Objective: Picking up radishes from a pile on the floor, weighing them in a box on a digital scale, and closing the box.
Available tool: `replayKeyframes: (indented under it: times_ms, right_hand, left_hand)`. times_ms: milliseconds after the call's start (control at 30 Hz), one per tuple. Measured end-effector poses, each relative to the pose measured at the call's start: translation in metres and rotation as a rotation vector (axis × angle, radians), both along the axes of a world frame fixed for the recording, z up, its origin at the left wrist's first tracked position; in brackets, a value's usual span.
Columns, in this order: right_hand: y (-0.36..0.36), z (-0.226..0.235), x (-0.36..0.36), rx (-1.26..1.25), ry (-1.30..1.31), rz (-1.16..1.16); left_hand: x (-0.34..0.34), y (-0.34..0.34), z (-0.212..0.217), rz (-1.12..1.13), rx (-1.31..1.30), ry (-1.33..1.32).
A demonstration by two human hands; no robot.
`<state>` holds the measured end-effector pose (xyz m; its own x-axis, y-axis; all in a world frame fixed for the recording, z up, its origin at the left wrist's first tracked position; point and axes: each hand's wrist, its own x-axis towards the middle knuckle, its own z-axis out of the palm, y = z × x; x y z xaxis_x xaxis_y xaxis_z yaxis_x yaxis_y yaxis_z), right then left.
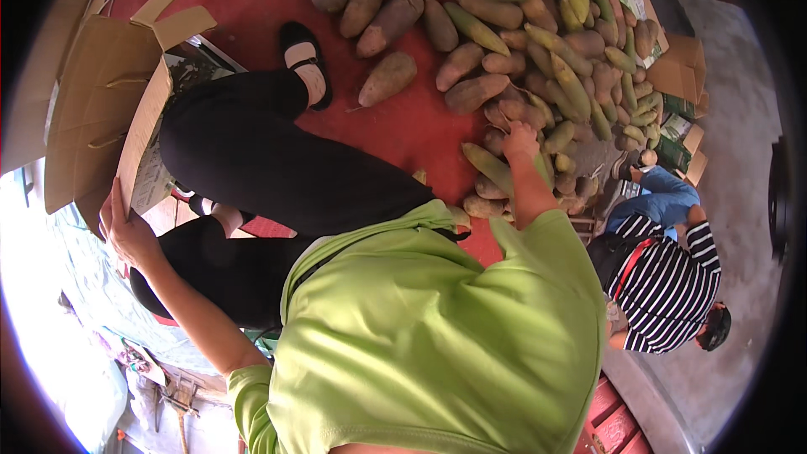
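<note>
My left hand (130, 235) is closed on the edge of an open cardboard box (97, 109) at the left, the thumb on one side of the panel. Away to the right, my right hand (521, 143) reaches down to a large pile of long roots. Its fingers are bent against a reddish-brown root that looks like a sweet potato (514, 111); the fingertips are partly hidden. Long green radish-like roots (572, 88) lie mixed through the pile, and one greenish root (487, 166) lies just below my right hand. A single brown root (387, 80) lies apart near my shoe.
The pile rests on a red floor covering (353, 139). Opened cartons (677, 67) stand beyond it at the right. A person in a striped shirt (672, 277) sits beside the pile. My black-trousered leg (294, 155) stretches between box and pile. Bright plastic sheeting (109, 277) lies at the left.
</note>
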<state>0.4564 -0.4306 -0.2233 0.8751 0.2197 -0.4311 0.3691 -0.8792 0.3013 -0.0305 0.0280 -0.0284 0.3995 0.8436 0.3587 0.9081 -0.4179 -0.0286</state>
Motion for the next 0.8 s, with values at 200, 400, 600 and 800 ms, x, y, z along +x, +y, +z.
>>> replayKeyframes:
  times_ms: [200, 400, 600, 800]
  right_hand:
    - [0.003, -0.007, 0.008, -0.216, 0.082, 0.006]
    - [0.010, -0.014, 0.008, -0.253, 0.096, 0.068]
    - [-0.002, -0.018, 0.021, -0.183, 0.099, 0.165]
    - [-0.035, -0.044, 0.032, -0.065, 0.182, 0.089]
  left_hand:
    - [0.008, -0.004, 0.004, 0.032, 0.023, 0.051]
    - [0.014, -0.010, 0.012, 0.088, 0.016, 0.062]
    - [0.021, -0.014, 0.017, 0.173, -0.062, 0.007]
    - [0.025, -0.016, 0.021, 0.169, -0.042, 0.007]
